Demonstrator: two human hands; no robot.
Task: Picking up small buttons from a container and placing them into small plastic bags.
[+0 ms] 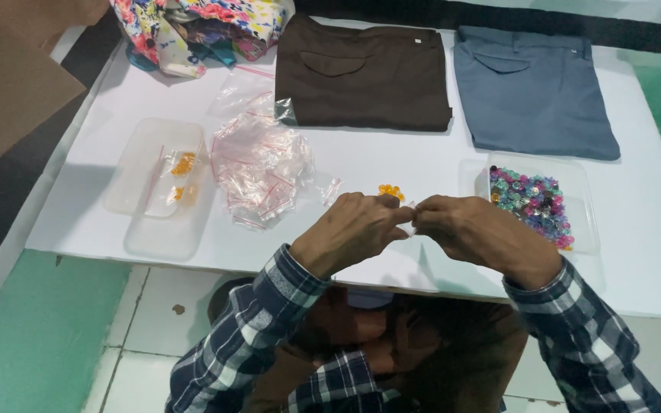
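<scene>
1. Nearest me, at the front edge of the white tabletop [652, 229], my left hand [350, 233] and right hand [477, 233] meet, fingertips pinching a small clear bag [411, 222] between them.
2. Just beyond the hands, a little heap of orange beads [391, 190] lies loose on the tabletop.
3. To the right I see a clear tray [584, 229] full of mixed coloured beads [533, 200].
4. To the left, a pile of empty zip bags [258, 164] lies beside a clear lid and tray [143, 164] holding bagged orange beads [183, 164].
5. Farther back lie folded brown trousers [365, 76] and folded blue-grey trousers [533, 92].
6. Farthest left, a floral cloth [193, 27] is bunched at the corner.
</scene>
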